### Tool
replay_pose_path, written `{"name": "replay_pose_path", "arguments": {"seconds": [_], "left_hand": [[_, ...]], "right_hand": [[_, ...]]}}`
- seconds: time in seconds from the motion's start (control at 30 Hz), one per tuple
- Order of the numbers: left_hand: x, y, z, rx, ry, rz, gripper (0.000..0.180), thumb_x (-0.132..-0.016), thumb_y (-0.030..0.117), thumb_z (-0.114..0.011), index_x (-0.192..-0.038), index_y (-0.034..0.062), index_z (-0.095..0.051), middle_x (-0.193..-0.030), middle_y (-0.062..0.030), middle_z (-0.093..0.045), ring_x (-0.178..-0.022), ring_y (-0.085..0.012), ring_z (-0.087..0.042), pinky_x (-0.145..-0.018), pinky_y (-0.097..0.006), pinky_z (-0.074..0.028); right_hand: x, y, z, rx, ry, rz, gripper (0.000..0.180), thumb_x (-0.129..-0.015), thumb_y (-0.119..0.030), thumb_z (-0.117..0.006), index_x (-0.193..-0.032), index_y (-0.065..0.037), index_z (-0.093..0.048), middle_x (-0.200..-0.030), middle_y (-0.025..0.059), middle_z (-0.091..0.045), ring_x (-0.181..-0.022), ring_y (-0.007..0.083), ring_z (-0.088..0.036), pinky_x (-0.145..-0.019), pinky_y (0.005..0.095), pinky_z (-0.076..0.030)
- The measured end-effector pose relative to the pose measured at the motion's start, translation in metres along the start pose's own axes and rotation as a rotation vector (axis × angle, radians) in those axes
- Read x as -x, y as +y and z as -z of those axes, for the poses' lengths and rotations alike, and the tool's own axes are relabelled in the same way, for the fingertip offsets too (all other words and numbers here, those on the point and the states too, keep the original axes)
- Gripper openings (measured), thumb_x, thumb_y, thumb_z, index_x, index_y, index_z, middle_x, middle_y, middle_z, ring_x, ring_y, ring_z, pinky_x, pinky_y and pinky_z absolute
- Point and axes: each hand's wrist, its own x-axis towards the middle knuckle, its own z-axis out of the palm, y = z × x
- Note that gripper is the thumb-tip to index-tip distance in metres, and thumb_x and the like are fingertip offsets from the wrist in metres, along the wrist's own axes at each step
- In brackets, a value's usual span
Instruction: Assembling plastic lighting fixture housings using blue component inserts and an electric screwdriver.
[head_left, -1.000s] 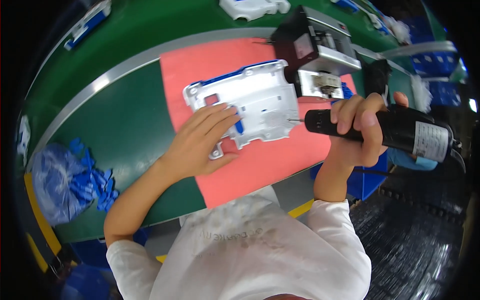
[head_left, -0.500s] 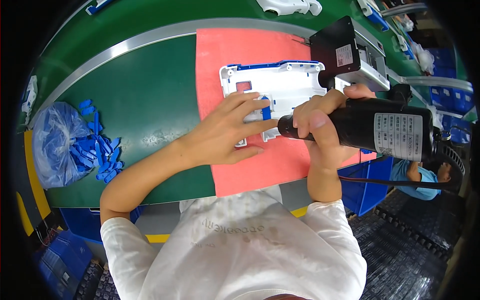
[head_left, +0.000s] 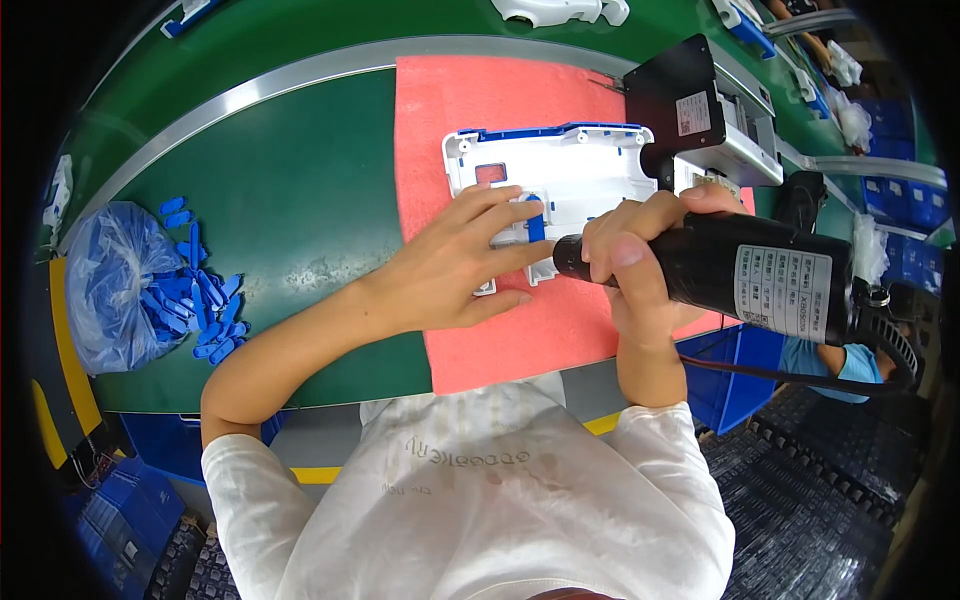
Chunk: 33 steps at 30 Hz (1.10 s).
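A white plastic housing shell point(head_left: 600, 165) with a blue edge strip lies hollow side up on the pink mat point(head_left: 475, 365). Across its inside runs a small blue plastic piece point(head_left: 536, 222). My left hand point(head_left: 465, 250) rests over the shell's near left part, fingers spread, with fingertips touching around the blue piece. In my right hand point(head_left: 640, 250) I grip a black electric screwdriver point(head_left: 710, 268), held nearly level, its nose pointing left close to my left index fingertip. The tool's tip and what it touches are hidden.
To the left, a clear plastic bag point(head_left: 115, 290) spills several blue plastic pieces point(head_left: 200, 300) onto the green bench point(head_left: 300, 190). At the back right stands a black and silver device point(head_left: 690, 110). A cable point(head_left: 800, 375) trails below the screwdriver. Another person point(head_left: 850, 370) is at the right.
The screwdriver's rear end has moved slightly left and down, along with my right hand. My left hand stays on the shell. The person at the right has shifted.
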Motion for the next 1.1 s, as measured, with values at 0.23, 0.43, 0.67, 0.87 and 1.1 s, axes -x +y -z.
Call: {"name": "replay_pose_path", "arguments": {"seconds": [0.23,0.43,0.67,0.87,1.1], "left_hand": [[0.001,0.000,-0.001,0.005,0.012,-0.002,0.044,-0.076,0.024,-0.075,-0.116,0.0082,-0.065,-0.134,-0.0161,-0.048,-0.127,-0.0376,-0.041,-0.102,-0.048,-0.040],[0.000,-0.001,-0.001,0.009,0.014,0.001,0.042,-0.076,0.024,-0.075,-0.115,0.0082,-0.065,-0.133,-0.0155,-0.048,-0.127,-0.0373,-0.041,-0.103,-0.048,-0.040],[0.002,-0.003,-0.002,0.032,0.025,-0.002,0.043,-0.075,0.022,-0.076,-0.114,0.0080,-0.066,-0.133,-0.0147,-0.049,-0.127,-0.0364,-0.042,-0.103,-0.047,-0.040],[0.003,-0.003,-0.003,0.082,0.004,0.050,0.060,-0.071,0.020,-0.079,-0.124,0.0035,-0.055,-0.138,-0.0142,-0.048,-0.132,-0.0363,-0.040,-0.107,-0.047,-0.037],[0.000,-0.002,-0.003,0.058,0.043,0.023,0.043,-0.073,0.022,-0.078,-0.101,0.0002,-0.055,-0.131,-0.0174,-0.053,-0.128,-0.0359,-0.043,-0.105,-0.046,-0.038]], "right_hand": [[0.005,-0.004,-0.002,-0.102,0.114,-0.051,0.047,-0.079,0.007,-0.065,-0.118,-0.002,-0.039,-0.073,0.0030,-0.061,-0.065,0.0087,-0.057,-0.067,0.0238,-0.046],[0.004,-0.005,-0.002,-0.065,0.056,-0.043,0.049,-0.081,0.005,-0.064,-0.120,-0.006,-0.037,-0.069,0.0042,-0.056,-0.057,0.0120,-0.054,-0.060,0.0293,-0.048],[0.012,-0.011,-0.012,-0.074,-0.027,0.025,0.049,-0.082,0.005,-0.061,-0.118,-0.012,-0.032,-0.067,0.0059,-0.051,-0.053,0.0180,-0.053,-0.056,0.0379,-0.050],[0.013,-0.011,-0.011,-0.043,-0.111,0.082,0.044,-0.080,0.008,-0.057,-0.110,-0.013,-0.033,-0.067,0.0071,-0.050,-0.051,0.0192,-0.052,-0.054,0.0367,-0.049],[0.017,-0.004,-0.011,-0.119,-0.046,0.139,0.045,-0.072,0.016,-0.063,-0.105,-0.006,-0.041,-0.070,0.0078,-0.059,-0.058,0.0204,-0.060,-0.061,0.0328,-0.052]]}}
